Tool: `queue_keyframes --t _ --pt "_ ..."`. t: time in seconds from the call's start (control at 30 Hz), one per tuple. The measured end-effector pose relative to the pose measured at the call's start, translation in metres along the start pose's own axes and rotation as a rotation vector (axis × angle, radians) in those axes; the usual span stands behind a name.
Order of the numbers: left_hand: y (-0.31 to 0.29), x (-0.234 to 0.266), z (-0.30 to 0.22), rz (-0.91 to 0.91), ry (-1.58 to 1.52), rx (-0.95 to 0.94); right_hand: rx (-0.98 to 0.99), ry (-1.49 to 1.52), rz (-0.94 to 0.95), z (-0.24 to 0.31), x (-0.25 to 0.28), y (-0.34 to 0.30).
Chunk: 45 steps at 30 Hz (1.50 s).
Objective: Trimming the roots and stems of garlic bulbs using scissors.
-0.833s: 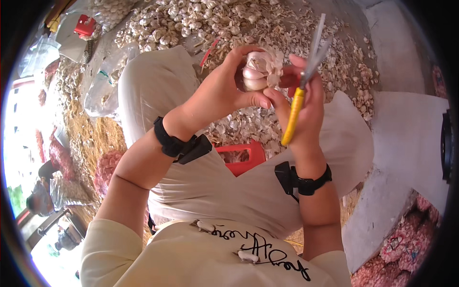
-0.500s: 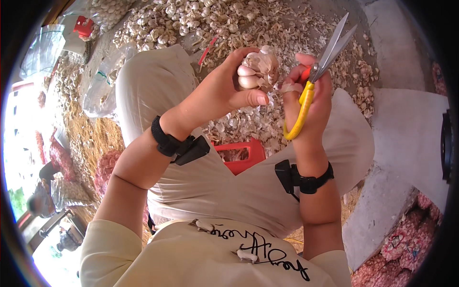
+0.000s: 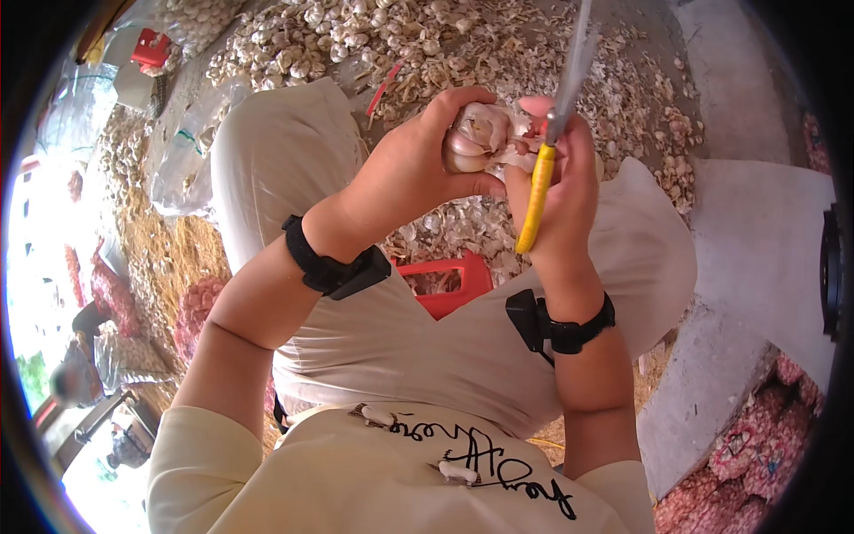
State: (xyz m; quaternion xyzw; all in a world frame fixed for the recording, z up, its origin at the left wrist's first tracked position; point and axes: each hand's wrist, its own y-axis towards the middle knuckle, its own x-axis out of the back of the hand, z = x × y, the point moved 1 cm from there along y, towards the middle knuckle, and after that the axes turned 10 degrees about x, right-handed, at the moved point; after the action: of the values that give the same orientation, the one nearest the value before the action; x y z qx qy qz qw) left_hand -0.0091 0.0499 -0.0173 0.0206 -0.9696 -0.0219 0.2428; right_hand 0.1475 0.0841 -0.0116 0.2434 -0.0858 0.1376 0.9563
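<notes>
My left hand [image 3: 414, 165] is wrapped round a garlic bulb [image 3: 476, 138] with pinkish-white cloves and loose papery skin. Close against the bulb's right side, my right hand [image 3: 565, 187] grips a pair of scissors [image 3: 539, 191] with yellow on the handle. Their blades point up and away, nearly in line and blurred. The right fingertips meet the bulb's loose skin; what they pinch there is partly hidden.
Heaped garlic bulbs [image 3: 294, 44] and peeled-off skins spread over the ground ahead. Between my legs lies a red plastic frame [image 3: 463, 280]. A clear plastic bag [image 3: 182, 173] rests by my left knee. Pink mesh sacks [image 3: 756, 454] lie at the lower right.
My right hand has moved left to the garlic bulb, and the scissors have swung more upright with their blades closer together. The bulb has turned in my left hand.
</notes>
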Motion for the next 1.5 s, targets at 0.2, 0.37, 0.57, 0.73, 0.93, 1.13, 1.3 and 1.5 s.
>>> queue_keyframes --t 0.2,0.37,0.57,0.73,0.93,1.13,1.3,1.5 --pt "0.004 -0.001 0.009 0.094 -0.281 0.053 -0.101 0.015 -0.093 -0.015 0.018 0.012" --pt "0.002 0.005 -0.005 0.192 -0.574 0.264 -0.150 0.045 -0.003 -0.009 0.017 0.007" --pt "0.003 -0.009 0.012 0.112 -0.533 0.117 0.041 -0.091 -0.024 -0.009 0.001 -0.005" --pt "0.006 -0.009 0.024 0.009 -0.225 -0.019 0.461 -0.360 0.010 -0.003 -0.003 0.002" --pt "0.018 -0.002 0.004 0.103 -0.135 -0.157 0.452 -0.443 0.066 -0.001 -0.009 0.001" --pt "0.010 0.000 -0.004 0.035 -0.099 -0.242 0.451 -0.392 0.095 -0.010 -0.013 -0.001" --pt "0.007 0.003 0.007 0.263 -0.508 0.356 0.308 -0.229 -0.071 -0.015 -0.012 0.000" --pt "0.007 0.011 0.000 0.290 -0.607 0.358 -0.116 0.078 -0.278 -0.013 0.008 0.008"
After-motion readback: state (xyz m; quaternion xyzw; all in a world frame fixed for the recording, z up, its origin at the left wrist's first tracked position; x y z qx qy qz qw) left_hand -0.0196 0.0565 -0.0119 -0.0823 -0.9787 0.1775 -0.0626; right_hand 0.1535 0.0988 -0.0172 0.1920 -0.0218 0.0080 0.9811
